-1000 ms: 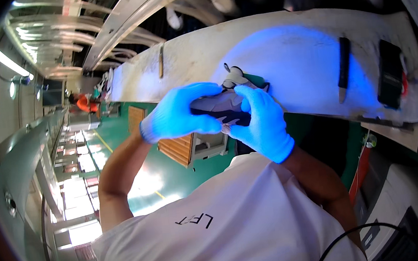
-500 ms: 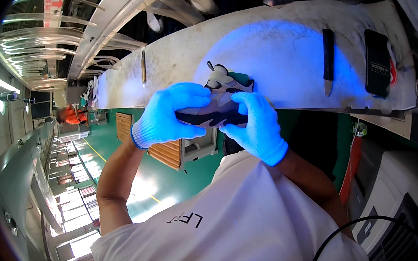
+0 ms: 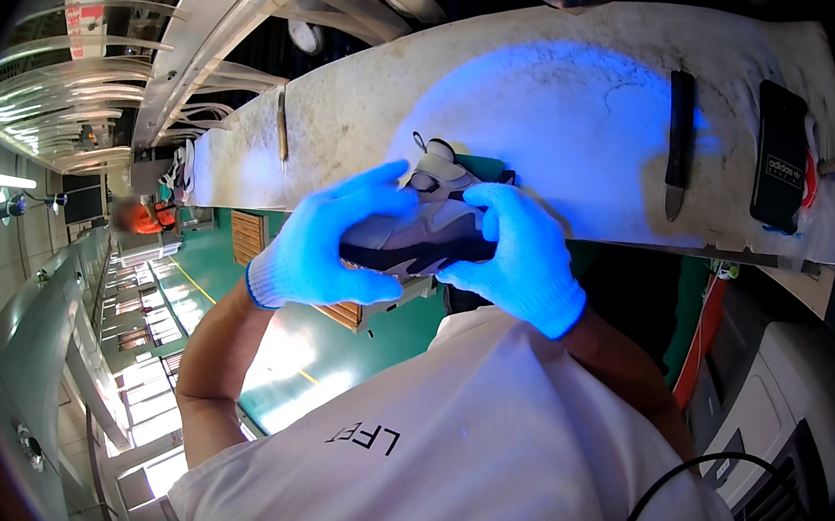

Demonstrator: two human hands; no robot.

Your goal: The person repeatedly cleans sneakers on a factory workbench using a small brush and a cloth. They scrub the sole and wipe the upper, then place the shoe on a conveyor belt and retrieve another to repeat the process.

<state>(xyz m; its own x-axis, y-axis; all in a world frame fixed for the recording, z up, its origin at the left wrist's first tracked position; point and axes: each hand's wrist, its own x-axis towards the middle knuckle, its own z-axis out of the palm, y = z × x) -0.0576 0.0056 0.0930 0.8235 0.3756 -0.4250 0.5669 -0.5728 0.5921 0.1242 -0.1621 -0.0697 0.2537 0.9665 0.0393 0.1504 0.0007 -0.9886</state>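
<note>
At left, a slim tan wooden-looking stick (image 3: 282,125) lies on the long pale bench (image 3: 343,117), whose smooth top is scuffed and stained. The left hand (image 3: 326,244), in a ribbed-cuff knit glove lit blue, cups one end of a grey-and-black sneaker (image 3: 424,228), thumb below, fingers above. The sneaker is held between both hands at the bench's near edge; its overlaid panels and wavy-edged dark trim appear assembled (judged from the visible side only), and any remaining work cannot be determined. The right hand (image 3: 520,251), similarly gloved, grasps the opposite end. Further right rest a black-handled knife (image 3: 679,140) with a short metal blade and a flat black rectangular object (image 3: 780,160).
</note>
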